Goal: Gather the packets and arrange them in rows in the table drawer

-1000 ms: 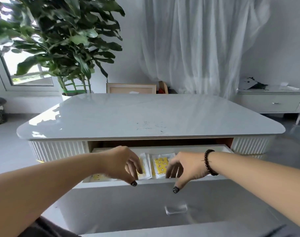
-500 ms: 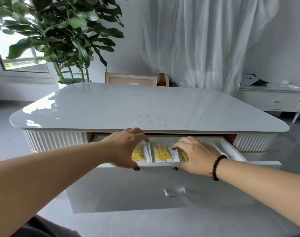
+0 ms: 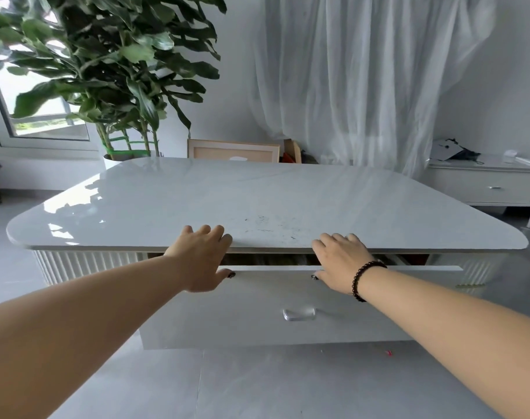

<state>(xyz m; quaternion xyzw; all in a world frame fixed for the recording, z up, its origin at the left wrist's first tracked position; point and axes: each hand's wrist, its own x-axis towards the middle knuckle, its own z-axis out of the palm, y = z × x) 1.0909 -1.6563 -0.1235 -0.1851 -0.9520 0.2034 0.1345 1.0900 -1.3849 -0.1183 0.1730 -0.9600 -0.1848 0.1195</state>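
Both bare forearms are stretched forward from the lower corners of the view, converging toward the middle. The left hand point(image 3: 201, 261) is held palm down with its fingers extended forward and slightly spread, the thumb with a dark-painted nail tucked low on the right side. The right hand point(image 3: 341, 261) is likewise laid palm down with fingers straight and forward, its dark-nailed thumb pointed left, and a black beaded bracelet point(image 3: 367, 278) is worn on the right wrist.
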